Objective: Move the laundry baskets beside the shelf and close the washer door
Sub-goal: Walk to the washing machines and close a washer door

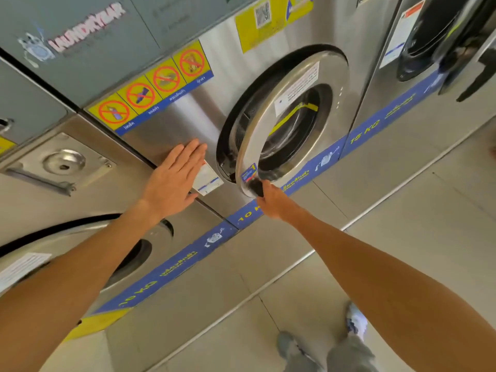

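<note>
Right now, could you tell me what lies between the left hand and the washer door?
In the head view, a small white sticker on the bare steel front panel lies between the left hand and the washer door.

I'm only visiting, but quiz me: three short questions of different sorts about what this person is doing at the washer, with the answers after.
1. True or false: the washer door is fully shut.
2. Which hand holds the door's handle? A) left hand B) right hand C) neither
3. Fill in: the left hand lies flat and open against the washer's steel ______, beside the door opening.

Key
1. False: the door stands ajar, with the drum opening showing behind it.
2. B: the right hand grips the dark handle at the door's lower edge.
3. Front panel.
</note>
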`<state>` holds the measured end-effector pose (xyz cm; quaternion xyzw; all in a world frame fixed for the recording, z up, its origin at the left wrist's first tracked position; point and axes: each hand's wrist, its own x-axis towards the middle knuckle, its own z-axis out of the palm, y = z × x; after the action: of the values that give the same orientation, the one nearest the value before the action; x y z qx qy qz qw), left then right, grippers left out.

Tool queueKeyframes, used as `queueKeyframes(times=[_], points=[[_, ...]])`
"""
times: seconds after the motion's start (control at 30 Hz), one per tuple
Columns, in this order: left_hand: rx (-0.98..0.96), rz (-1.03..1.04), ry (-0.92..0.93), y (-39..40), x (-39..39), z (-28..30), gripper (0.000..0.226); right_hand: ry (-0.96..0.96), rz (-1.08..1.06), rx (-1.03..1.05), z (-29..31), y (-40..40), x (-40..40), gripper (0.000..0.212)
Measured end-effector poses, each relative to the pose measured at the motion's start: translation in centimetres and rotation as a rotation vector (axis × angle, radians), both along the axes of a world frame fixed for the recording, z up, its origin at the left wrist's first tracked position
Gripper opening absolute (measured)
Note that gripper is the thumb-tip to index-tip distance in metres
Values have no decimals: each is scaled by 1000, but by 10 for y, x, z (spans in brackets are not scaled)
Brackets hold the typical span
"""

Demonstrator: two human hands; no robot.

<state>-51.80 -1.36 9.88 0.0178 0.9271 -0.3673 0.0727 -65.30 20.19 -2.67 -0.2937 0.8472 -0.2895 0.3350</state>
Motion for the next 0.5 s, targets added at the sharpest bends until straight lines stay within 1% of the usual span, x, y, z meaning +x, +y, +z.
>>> queueKeyframes(times=[0.1, 0.27, 0.4, 0.5], points=[[73, 82, 45, 16, -2, -2, 103, -11, 32, -7, 2, 38, -1, 47], [322, 317, 154, 62, -14, 5, 103, -5, 153, 10, 5, 120, -20, 57], [499, 474, 216, 91, -28, 8, 101, 28, 224, 63, 6, 182, -46, 56], [584, 588, 261, 101, -34, 9, 102, 56, 249, 100, 8, 217, -66, 53]])
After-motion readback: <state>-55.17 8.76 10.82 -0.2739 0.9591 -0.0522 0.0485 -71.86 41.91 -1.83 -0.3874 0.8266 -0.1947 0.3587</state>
